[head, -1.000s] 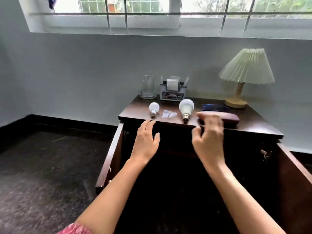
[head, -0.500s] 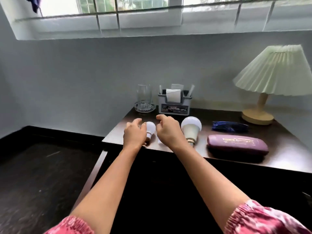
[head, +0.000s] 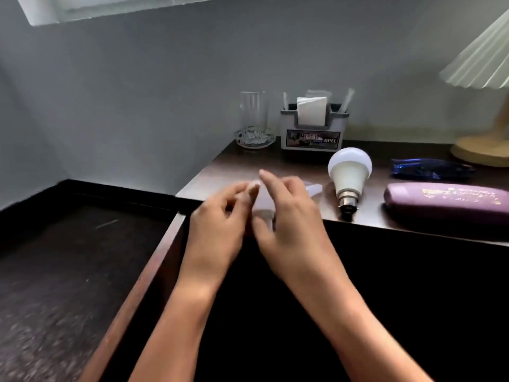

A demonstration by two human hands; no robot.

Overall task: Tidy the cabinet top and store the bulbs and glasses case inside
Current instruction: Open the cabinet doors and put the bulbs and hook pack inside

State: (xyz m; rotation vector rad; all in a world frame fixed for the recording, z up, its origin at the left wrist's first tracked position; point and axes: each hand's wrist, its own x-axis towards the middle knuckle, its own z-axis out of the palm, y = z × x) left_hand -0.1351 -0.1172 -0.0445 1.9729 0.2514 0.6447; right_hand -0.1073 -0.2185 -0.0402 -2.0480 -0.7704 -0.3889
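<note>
A small white bulb (head: 263,208), blurred, is held between my two hands just above the front left edge of the dark cabinet top (head: 234,166). My left hand (head: 220,230) curls its fingers on the bulb's left side. My right hand (head: 292,216) cups it from the right, thumb under, index finger raised. A larger white bulb (head: 349,172) lies on the top to the right, base toward me. The purple glasses case (head: 446,202) lies further right near the front edge.
A glass on a saucer (head: 253,114), a grey organiser with tissues (head: 314,133) and a lamp (head: 484,144) stand at the back. A blue wrapped item (head: 429,169) and a clear plastic scrap (head: 314,187) lie on the top. The left cabinet door (head: 154,271) is swung outward; the interior is dark.
My view has moved closer and leftward. Both hands came from the cabinet's front edge to the small bulb, and it now sits between them off the surface.
</note>
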